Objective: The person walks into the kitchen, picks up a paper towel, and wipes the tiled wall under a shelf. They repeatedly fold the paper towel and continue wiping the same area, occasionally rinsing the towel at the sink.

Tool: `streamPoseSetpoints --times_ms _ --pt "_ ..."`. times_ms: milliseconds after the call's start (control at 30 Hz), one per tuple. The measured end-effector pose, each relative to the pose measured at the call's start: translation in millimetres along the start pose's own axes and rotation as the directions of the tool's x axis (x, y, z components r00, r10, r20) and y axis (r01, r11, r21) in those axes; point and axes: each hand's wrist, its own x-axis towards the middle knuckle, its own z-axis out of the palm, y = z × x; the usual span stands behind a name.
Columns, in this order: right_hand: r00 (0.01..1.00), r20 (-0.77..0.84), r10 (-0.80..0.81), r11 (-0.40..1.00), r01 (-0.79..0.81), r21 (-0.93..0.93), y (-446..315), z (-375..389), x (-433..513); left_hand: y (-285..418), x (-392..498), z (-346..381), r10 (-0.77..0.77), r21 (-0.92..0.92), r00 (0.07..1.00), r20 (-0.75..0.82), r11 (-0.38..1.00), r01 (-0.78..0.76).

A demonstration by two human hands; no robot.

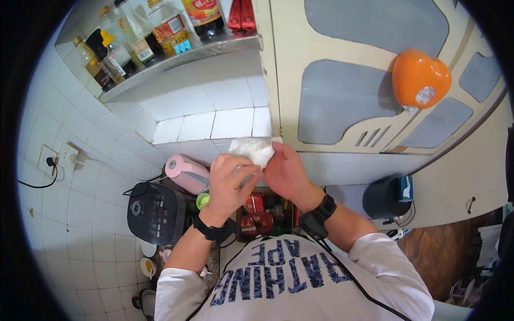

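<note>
A crumpled white paper or cloth piece [255,149] is held up between both hands, in front of the tiled wall under the shelf. My left hand [231,182] grips its lower left part, fingers bent over it. At its right edge, my right hand [287,170] pinches the piece between thumb and fingers, palm turned partly inward. Both wrists wear black bands with small devices. Below the hands is an open box [295,212] with red packets [257,222] in it.
At left stand a pink kettle [186,172], a black rice cooker [156,214] and a green-topped container [202,200]. Sauce bottles [142,46] line a metal-edged shelf [184,60]. A cream cabinet [345,152] bears an orange heart-shaped object [419,80]. A dark cylindrical container [383,198] stands right.
</note>
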Motion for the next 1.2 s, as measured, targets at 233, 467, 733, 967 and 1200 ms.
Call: streamPoseSetpoints --times_ms 233,467,733,967,1200 --pt "0.997 0.057 -0.042 0.998 0.044 -0.036 -5.3 -3.4 -21.0 -2.2 5.3 6.4 -0.412 -0.416 0.867 0.280 0.762 0.496" --pt "0.985 -0.112 -0.131 0.985 0.116 -0.130 2.5 -7.6 -23.5 -4.6 32.8 5.4 -0.689 -0.474 0.708 0.157 0.576 0.666" --pt "0.999 0.015 -0.049 0.995 0.050 -0.081 9.6 -31.0 -46.7 -23.3 72.2 -11.5 -0.660 -0.907 0.688 0.302 0.022 0.420" --pt "0.999 0.044 -0.005 0.894 0.025 -0.447 -18.3 -40.0 -29.7 -20.3 86.0 -34.1 -0.409 -0.880 0.784 0.468 -0.139 0.453" --pt "0.983 0.176 -0.053 0.783 0.151 -0.603 -39.8 -7.0 -1.8 -35.9 84.5 -45.2 -0.458 -0.815 0.691 0.558 -0.148 0.560"
